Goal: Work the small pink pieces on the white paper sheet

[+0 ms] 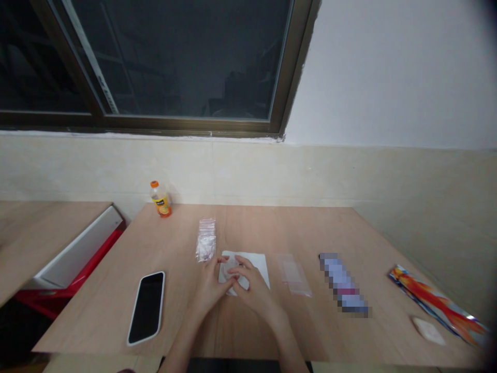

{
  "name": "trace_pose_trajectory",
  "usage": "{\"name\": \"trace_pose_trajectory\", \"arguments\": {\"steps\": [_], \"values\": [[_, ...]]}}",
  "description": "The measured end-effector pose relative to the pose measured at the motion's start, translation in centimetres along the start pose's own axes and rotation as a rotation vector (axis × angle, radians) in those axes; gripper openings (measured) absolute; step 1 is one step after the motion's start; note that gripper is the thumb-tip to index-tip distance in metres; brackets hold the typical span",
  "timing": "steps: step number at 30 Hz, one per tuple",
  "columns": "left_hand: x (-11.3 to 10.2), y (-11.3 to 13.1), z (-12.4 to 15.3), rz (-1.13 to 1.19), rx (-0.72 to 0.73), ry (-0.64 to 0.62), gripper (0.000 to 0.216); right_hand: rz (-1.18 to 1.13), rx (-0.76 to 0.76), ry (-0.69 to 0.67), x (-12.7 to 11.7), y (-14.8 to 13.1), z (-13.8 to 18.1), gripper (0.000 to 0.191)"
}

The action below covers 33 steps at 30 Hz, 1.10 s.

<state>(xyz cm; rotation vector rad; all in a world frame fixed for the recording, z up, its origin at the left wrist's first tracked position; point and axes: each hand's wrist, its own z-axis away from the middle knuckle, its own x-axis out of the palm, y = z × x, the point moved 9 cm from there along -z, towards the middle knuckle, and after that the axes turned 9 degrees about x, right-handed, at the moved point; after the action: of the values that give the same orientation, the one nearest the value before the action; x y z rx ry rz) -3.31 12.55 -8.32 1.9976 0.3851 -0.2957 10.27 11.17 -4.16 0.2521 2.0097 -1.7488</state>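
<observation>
A small clear plastic bag (pixel 230 266) is between my two hands, above a white sheet of paper (pixel 261 261) on the wooden table. My left hand (pixel 210 290) grips the bag at its left and lower edge, with thumb and fingers closed together. From the right, my right hand (pixel 254 290) has its fingers bent over the bag and its thumb close to the left thumb. What is inside the bag, if anything, cannot be made out. Just beyond my left hand lies a row of overlapping small clear bags (pixel 206 239). Flat clear plastic sleeves (pixel 295 276) rest right of the paper.
A phone (pixel 146 307) with a dark screen lies at left, and an orange-capped bottle (pixel 160 199) stands at the back left. Toward the right are a blurred-out item (pixel 344 285), a colourful shiny packet (pixel 435 303) and a small white piece (pixel 429 330).
</observation>
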Motion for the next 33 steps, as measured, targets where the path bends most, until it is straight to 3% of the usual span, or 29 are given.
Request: {"name": "trace_pose_trajectory", "arguments": {"steps": [6,10,14,19,22,33], "values": [[-0.5,0.7,0.1,-0.033,0.009,0.063,0.032,-0.035,0.0,-0.067,-0.2,-0.9,-0.2,0.018],[-0.6,1.3,-0.2,0.162,-0.06,0.058,0.051,-0.091,0.042,-0.044,-1.4,-1.0,-0.4,0.018],[-1.1,1.9,-0.6,0.335,-0.15,0.059,0.02,-0.177,0.079,0.011,-2.6,-0.9,-0.5,0.024],[-1.8,3.2,-1.1,0.418,-0.196,0.077,0.025,-0.391,0.148,0.146,-3.2,0.2,-0.5,0.027],[-2.2,4.1,-1.3,0.463,-0.175,0.119,0.023,-0.561,0.199,0.129,-2.4,1.1,-0.7,0.035],[-2.8,5.3,-1.2,0.325,-0.142,0.085,0.02,-0.597,0.151,0.174,-2.2,1.0,-0.8,0.023]]}}
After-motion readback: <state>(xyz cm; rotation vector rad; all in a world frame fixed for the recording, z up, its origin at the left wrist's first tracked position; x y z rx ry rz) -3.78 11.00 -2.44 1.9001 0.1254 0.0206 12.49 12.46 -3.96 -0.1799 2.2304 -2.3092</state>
